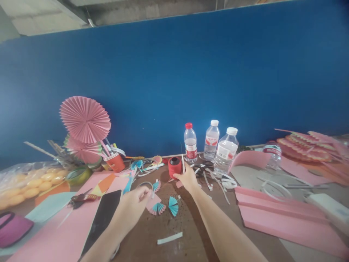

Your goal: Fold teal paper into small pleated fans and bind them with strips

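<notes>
My left hand [137, 200] is closed in a pinch on a thin, pale curved strip [148, 183], which arcs up over the fingertips. My right hand [188, 178] is closed around a slim, white pointed thing [183, 163] that stands upright; its kind is unclear. The right thumb reaches the base of a red round container [174, 168] with a dark top. Between the hands lie small pleated blue paper fans [173, 206] and a pink paper piece with a blue pleated fan [158, 208]. A short white strip [169, 238] rests nearer to me.
Several water bottles [191, 145] stand behind the right hand, among loose white strips. Pink pleated paper [283, 214] covers the right side. On the left are a black phone [102, 218], a red cup of pens [115, 162], a pink paper rosette [85, 120] and bagged yellow balls [32, 183].
</notes>
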Tool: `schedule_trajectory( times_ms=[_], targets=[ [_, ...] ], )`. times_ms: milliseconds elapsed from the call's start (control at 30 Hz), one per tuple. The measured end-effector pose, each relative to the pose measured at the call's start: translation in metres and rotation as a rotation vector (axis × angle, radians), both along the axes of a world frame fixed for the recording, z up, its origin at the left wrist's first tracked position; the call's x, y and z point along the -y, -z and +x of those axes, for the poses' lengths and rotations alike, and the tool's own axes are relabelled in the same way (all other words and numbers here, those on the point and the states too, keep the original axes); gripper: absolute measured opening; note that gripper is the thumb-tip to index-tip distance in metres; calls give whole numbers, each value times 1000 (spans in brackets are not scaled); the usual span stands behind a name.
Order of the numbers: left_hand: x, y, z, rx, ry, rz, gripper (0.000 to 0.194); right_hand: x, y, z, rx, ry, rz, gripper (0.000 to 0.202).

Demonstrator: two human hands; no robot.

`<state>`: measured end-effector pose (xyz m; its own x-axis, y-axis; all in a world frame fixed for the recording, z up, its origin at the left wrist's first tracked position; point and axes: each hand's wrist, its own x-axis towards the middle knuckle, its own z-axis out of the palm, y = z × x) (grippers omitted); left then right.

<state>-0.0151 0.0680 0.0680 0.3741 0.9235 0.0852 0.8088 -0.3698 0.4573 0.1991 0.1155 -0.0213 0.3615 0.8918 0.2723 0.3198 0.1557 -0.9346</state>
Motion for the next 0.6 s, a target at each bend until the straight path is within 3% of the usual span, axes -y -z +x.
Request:
schedule_trajectory(
  times_ms=[167, 367, 600],
  targets=[
    [10, 20, 6, -181, 62, -78, 30, 0, 1, 0, 6, -7, 14, 44],
    [20, 33, 22, -403, 168, -92, 29, -3, 5, 1, 30, 10, 28, 45],
    [21, 42, 29, -653, 298, 29, 26, -5, 7, -1, 40, 63, 12, 43]
  ],
)
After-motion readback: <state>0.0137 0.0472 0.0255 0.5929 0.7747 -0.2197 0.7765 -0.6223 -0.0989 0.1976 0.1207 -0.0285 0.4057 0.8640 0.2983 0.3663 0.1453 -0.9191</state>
